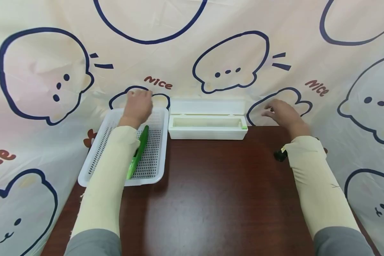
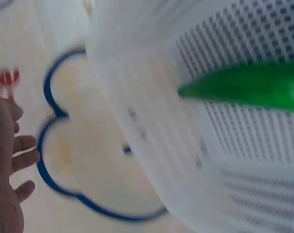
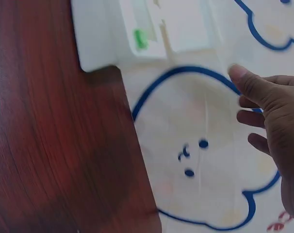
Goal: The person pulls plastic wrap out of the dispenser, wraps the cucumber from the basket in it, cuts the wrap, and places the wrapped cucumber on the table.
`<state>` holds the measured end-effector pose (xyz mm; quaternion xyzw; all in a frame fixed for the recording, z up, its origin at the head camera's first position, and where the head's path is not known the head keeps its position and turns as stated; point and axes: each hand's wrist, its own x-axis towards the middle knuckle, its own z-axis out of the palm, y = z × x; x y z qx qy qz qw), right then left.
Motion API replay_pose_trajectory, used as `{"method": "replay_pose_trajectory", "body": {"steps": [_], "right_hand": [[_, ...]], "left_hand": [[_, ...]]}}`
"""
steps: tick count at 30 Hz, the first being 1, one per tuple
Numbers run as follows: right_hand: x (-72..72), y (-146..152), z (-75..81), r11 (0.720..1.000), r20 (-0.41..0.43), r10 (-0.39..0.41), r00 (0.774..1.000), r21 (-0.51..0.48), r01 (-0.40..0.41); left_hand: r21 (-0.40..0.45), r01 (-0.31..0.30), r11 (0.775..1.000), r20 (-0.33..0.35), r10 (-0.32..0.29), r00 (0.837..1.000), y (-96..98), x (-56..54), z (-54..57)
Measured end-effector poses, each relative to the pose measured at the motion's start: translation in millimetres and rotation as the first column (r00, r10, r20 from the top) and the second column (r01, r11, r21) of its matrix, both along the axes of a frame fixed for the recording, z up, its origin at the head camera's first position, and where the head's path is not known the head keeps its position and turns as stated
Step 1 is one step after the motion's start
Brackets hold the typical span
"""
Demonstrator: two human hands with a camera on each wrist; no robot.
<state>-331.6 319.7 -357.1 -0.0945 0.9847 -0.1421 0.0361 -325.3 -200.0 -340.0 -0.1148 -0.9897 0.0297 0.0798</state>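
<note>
My left hand (image 1: 137, 106) is over the far end of a white perforated plastic basket (image 1: 164, 149), holding nothing that I can see. Its fingers look loosely spread in the left wrist view. Inside the basket lies a long, glossy green thing (image 1: 142, 144) with a tapered tip; my sleeve covers part of it. Beside the basket stands a long white box (image 1: 208, 134), its lid (image 1: 208, 106) raised at the back. A small green piece (image 1: 244, 127) shows at its right end. To the right of the box, my right hand (image 1: 283, 115) hovers with relaxed fingers, nothing visible between them.
The basket and the box stand at the back of a dark brown wooden table (image 1: 211, 192). Pale cloth (image 1: 179, 67) with blue cartoon outlines hangs behind and around the table. A small black object (image 1: 280, 155) shows at my right cuff.
</note>
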Motion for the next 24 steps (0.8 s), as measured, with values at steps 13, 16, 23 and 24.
{"method": "replay_pose_trajectory", "body": {"steps": [13,16,23,24], "right_hand": [[-7.1,-61.5,-41.6,0.951,-0.083,0.302,0.95,0.095,-0.294],[-7.5,-65.2,-51.6,0.951,-0.088,0.302,0.949,0.102,-0.293],[-9.0,-73.6,-57.2,0.961,-0.049,0.275,0.96,0.043,-0.273],[-9.0,-74.2,-57.6,0.962,-0.041,0.273,0.961,0.037,-0.272]], "left_hand": [[0.002,0.268,0.964,0.107,-0.266,0.958,107.1,-1.2,-25.3],[0.107,0.263,0.959,0.15,-0.277,0.949,119.2,-1.5,-32.4],[0.172,0.157,0.972,0.232,-0.195,0.953,121.5,-2.2,-45.9],[0.163,0.147,0.976,0.245,-0.184,0.952,121.2,-2.2,-47.7]]}}
